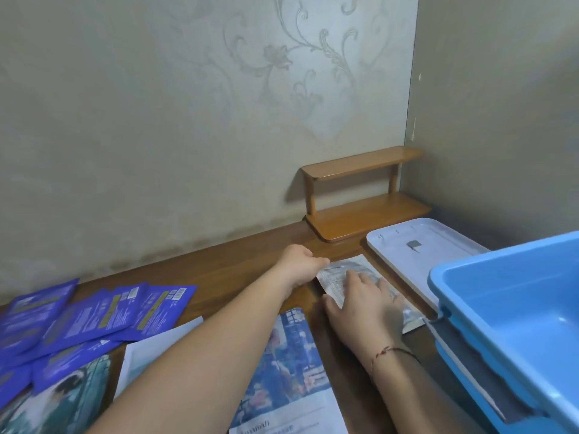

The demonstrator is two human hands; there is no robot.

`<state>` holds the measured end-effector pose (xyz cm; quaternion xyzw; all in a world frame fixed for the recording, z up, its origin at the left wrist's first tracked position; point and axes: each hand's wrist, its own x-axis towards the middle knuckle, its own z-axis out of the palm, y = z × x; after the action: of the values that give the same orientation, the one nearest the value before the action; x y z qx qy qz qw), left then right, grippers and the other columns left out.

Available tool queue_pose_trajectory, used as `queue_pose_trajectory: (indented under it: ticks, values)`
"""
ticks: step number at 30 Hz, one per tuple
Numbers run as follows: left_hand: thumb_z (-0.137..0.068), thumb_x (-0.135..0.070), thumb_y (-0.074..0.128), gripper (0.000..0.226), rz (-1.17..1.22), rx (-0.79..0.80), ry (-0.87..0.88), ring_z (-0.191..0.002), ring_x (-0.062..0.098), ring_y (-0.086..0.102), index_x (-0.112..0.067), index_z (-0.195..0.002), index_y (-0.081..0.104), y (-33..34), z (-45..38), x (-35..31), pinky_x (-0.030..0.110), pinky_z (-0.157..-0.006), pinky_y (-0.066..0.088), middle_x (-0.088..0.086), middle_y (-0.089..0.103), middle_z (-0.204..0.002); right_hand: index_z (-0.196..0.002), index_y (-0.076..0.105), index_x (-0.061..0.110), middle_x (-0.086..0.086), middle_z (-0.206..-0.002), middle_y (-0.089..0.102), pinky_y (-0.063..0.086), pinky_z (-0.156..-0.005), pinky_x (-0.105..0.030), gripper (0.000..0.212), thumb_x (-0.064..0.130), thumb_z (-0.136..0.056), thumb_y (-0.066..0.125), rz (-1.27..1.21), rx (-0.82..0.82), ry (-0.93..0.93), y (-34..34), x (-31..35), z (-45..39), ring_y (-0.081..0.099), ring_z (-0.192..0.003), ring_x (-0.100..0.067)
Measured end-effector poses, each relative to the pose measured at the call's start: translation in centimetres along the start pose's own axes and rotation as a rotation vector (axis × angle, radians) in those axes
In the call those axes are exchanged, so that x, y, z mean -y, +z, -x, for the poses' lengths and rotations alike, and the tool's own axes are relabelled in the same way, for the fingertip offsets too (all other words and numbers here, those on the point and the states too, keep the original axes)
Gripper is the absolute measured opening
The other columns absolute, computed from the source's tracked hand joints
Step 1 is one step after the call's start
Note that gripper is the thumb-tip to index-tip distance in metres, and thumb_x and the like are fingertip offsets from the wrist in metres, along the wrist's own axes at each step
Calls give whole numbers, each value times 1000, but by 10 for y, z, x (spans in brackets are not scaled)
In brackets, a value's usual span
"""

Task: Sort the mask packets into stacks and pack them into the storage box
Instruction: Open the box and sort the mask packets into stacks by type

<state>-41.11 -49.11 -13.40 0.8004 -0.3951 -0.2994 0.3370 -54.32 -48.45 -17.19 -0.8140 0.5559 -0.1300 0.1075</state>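
Both hands work at the far right of the bench (219, 264), on a small stack of silvery mask packets (340, 274) lying just beside the white lid (404, 245). The right hand (366, 305) lies flat on top of the stack, fingers spread and fairly straight, pressing it down. The left hand (302, 264) reaches to the stack's far left corner; its fingers are curled and appear to pinch the edge, though the fingertips are hidden, so the grip is a judgement. The blue storage box (513, 311) stands open at the right, near the stack; what shows of its inside holds no packets. The purple packets (103, 311) lie fanned and overlapping at the left, well apart, not yet squared; other printed packets (291, 364) lie in the foreground under the arms. Step in hand appears to be squaring the silvery stack. To do it well: keep the flat palm as the anchor, tap the edges flush with the other hand, and lift only once corners align. Foil packets probably slide on one another, so grip the stack from both sides before carrying it to the box.
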Motion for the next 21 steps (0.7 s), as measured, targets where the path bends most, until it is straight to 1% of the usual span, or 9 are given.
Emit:
queue_pose_trajectory:
  ticks: [2, 4, 6, 9, 12, 15, 17, 19, 21]
  values:
    - [-88, -30, 70, 26, -11, 43, -30, -65, 15, 48, -17, -109, 63, 4, -1, -1, 23, -52, 38, 4, 58, -89, -136, 41, 29, 6, -144, 47, 31, -107, -50, 57, 61, -89, 37, -16, -20, -12, -1, -1, 2, 34, -138, -24]
    - [-88, -21, 69, 16, 54, 71, -71, -61, 15, 41, -18, -102, 62, 7, -3, -1, 21, -44, 33, 6, 54, -88, -136, 41, 29, 6, -142, 49, 34, -106, -48, 57, 60, -89, 38, -31, -41, -31, -3, -1, 4, 37, -136, -23]
    - [-89, -11, 64, 6, 211, 88, -123, -61, 16, 44, -16, -88, 62, 7, -1, -3, 20, -41, 33, 8, 57, -87, -140, 37, 26, 5, -146, 45, 33, -107, -47, 60, 59, -90, 41, -10, -34, -44, -7, 1, 7, 35, -137, -22]
    - [-92, -2, 58, 5, 532, 178, -226, -51, 13, 56, -4, -91, 63, 4, 6, -3, 16, -38, 35, 11, 63, -78, -151, 18, 19, -1, -157, 26, 27, -113, -50, 66, 42, -95, 44, 41, 68, -47, -7, 7, 10, 22, -145, -26]
    - [-95, -20, 60, 17, 765, 226, -201, -66, 16, 60, -3, -95, 61, -2, 15, -1, 16, -46, 44, 16, 64, -91, -153, 12, 14, -6, -157, 27, 28, -115, -45, 67, 15, -95, 47, -44, 23, -57, -11, 9, 11, 27, -143, -23]
    - [-85, -60, 59, 63, 940, 177, -141, -95, 27, 64, -3, -113, 57, -9, 20, 7, 32, -77, 55, 19, 63, -109, -150, 25, 15, 0, -148, 42, 34, -105, -26, 64, -2, -91, 44, -393, -235, -110, -32, 4, 11, 43, -132, -16]
    - [-71, -73, 60, 83, 910, 201, -79, -104, 25, 61, -7, -121, 54, -16, 31, 16, 37, -84, 54, 14, 58, -119, -142, 43, 19, 12, -129, 53, 37, -97, -21, 55, -5, -92, 45, -806, -298, -193, -48, 3, 15, 50, -117, -6]
    - [-71, -70, 64, 77, 800, 342, 27, -108, 23, 63, -13, -124, 56, -26, 46, 24, 32, -80, 56, 10, 60, -126, -128, 57, 19, 6, -117, 67, 50, -91, -33, 39, 0, -97, 44, -1412, -159, -249, -66, 6, 26, 62, -106, -10]
    - [-82, -55, 66, 61, 731, 455, 132, -107, 29, 65, -11, -124, 63, -38, 63, 32, 34, -77, 57, 16, 66, -123, -123, 58, 14, -8, -110, 71, 58, -82, -41, 30, 5, -100, 41, -1870, 103, -178, -74, 12, 38, 69, -98, -23]
